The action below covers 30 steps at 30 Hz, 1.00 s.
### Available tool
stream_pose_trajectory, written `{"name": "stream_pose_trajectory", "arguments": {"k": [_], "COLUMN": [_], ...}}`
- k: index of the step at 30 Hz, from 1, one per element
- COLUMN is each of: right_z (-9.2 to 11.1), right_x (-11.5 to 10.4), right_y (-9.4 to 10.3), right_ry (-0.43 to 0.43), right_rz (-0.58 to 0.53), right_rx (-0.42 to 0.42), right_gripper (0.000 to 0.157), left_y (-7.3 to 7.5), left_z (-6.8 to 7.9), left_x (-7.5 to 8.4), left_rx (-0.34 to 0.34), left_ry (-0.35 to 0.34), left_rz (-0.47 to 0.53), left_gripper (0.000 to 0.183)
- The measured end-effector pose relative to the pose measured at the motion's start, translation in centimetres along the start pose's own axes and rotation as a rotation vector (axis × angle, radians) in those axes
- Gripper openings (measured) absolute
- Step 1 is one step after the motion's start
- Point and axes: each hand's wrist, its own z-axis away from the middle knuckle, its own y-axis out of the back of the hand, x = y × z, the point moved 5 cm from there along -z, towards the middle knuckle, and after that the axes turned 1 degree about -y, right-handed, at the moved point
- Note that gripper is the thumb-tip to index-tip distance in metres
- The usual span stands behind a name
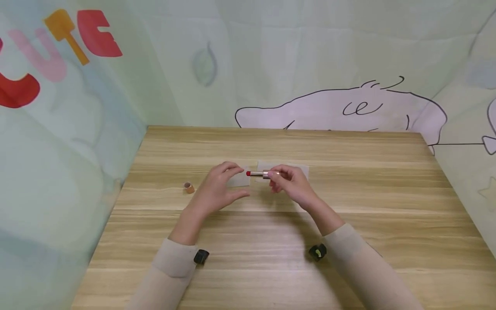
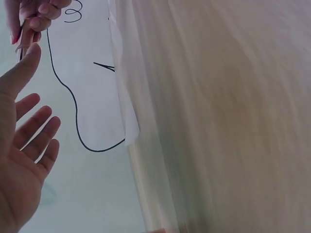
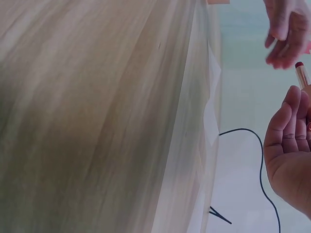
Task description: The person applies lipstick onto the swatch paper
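My right hand [image 1: 292, 183] pinches a lipstick [image 1: 257, 174] by its metallic base, holding it level above the table. The red tip points left, toward my left hand [image 1: 218, 189]. That hand is held apart from the lipstick, thumb and fingers spread with nothing between them, and its open palm [image 2: 22, 165] shows in the left wrist view. In the right wrist view the dark red lipstick tip [image 3: 299, 64] sticks out past the fingers of my right hand [image 3: 289, 150]. A small orange-brown lipstick cap [image 1: 188, 187] stands on the table, left of my left hand.
Two pale paper sheets [image 1: 302, 167] [image 1: 243, 181] lie on the wooden table [image 1: 248, 241] beneath the hands, partly covered by them. A printed cloth backdrop [image 1: 170, 64] hangs behind the table and along its left side. Each sleeve cuff carries a small black device [image 1: 201, 257].
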Motion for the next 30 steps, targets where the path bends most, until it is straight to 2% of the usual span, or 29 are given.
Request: {"name": "stream_pose_trajectory", "arguments": {"k": [7,11,17,23,30], "right_z": [0.1,0.0,0.0,-0.2,-0.3], "right_x": [-0.4,-0.3,-0.3,-0.5,-0.5], "right_y": [0.4,0.5,0.5,0.4,0.4], "right_ry": [0.004,0.004,-0.003,0.005,0.003], "right_rz": [-0.008,-0.009,-0.032,-0.026,-0.016], "right_rx": [0.016,0.018,0.024,0.018,0.013], "right_gripper": [0.024,0.024,0.023,0.025,0.025], "left_y": [-0.7,-0.8,-0.7,-1.0,-1.9], "left_z": [1.4,2.1,2.4,2.5,2.8], "left_x": [-1.2,-1.9,-2.4,-2.9,-3.2], "left_rx": [-0.141,-0.168,-0.186,-0.257,-0.376], "left_ry": [0.072,0.081,0.036,-0.015,-0.008], "left_rz": [-0.047,-0.078,-0.14,-0.202,-0.209], "left_gripper": [0.063,0.061,0.061,0.065,0.072]}}
